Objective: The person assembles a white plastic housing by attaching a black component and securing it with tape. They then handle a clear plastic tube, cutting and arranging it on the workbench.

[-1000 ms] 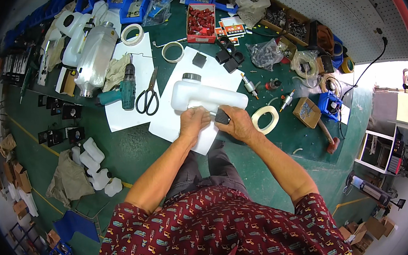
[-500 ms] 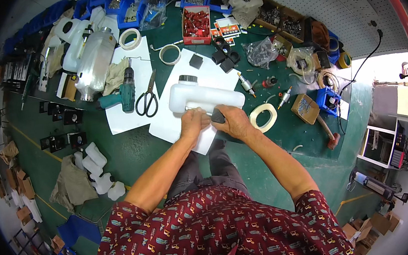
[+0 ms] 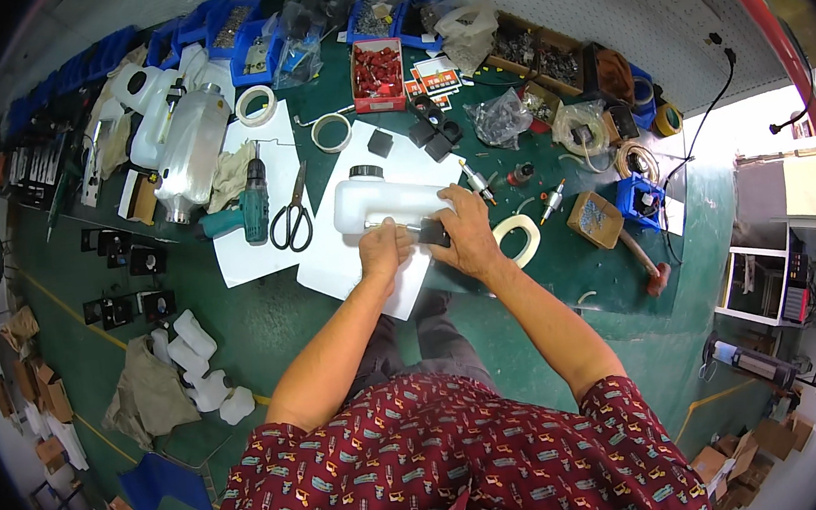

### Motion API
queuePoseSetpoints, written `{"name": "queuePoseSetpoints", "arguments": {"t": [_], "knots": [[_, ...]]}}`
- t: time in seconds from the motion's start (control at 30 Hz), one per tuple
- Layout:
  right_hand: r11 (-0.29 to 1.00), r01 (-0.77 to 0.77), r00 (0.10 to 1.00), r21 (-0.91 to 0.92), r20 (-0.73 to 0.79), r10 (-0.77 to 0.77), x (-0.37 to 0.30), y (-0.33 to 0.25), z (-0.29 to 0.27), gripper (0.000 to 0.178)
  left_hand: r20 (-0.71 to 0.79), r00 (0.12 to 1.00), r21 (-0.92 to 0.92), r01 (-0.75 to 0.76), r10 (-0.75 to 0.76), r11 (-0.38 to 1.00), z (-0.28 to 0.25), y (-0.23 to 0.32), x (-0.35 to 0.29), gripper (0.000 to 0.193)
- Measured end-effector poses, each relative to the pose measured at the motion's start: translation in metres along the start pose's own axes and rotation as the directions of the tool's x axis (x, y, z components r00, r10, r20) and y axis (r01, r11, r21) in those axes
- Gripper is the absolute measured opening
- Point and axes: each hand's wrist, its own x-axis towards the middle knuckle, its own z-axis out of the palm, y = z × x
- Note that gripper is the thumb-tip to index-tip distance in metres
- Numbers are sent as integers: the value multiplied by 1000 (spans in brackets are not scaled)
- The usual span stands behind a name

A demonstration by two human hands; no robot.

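A white plastic tank (image 3: 392,198) with a black screw cap (image 3: 365,172) lies on white paper sheets on the green bench, in front of me. My left hand (image 3: 384,250) is closed at its near side, fingertips pinching a slim shiny part that runs along the tank's edge. My right hand (image 3: 471,238) curls round a small black block (image 3: 433,231), its upper fingers reaching onto the tank's right end. How the block meets the slim part is hidden by the fingers. Scissors (image 3: 295,212) and a teal cordless drill (image 3: 255,210) lie to the left.
Tape rolls (image 3: 332,133) and black foam pieces (image 3: 380,142) lie beyond the tank. A cream tape roll (image 3: 530,241), metal cylindrical fittings (image 3: 551,202), a carton of small parts (image 3: 594,221) and a hammer (image 3: 646,263) are at right. A red-filled box (image 3: 378,75) and blue bins stand behind.
My right hand's fingers have spread upward onto the tank's right end, and the black block shows more between thumb and fingers. My left hand stays at the tank's near side.
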Motion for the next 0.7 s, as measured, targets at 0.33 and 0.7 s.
{"name": "queuePoseSetpoints", "arguments": {"t": [0.33,0.7], "knots": [[996,-74,997,40,40,72,16,5,0,76,-32,994,351,-82,100,933,15,-23,-4,40],[894,-302,929,330,-108,353,-20,13,-6,90,-84,996,278,8,16,961,16,-18,0,39]]}}
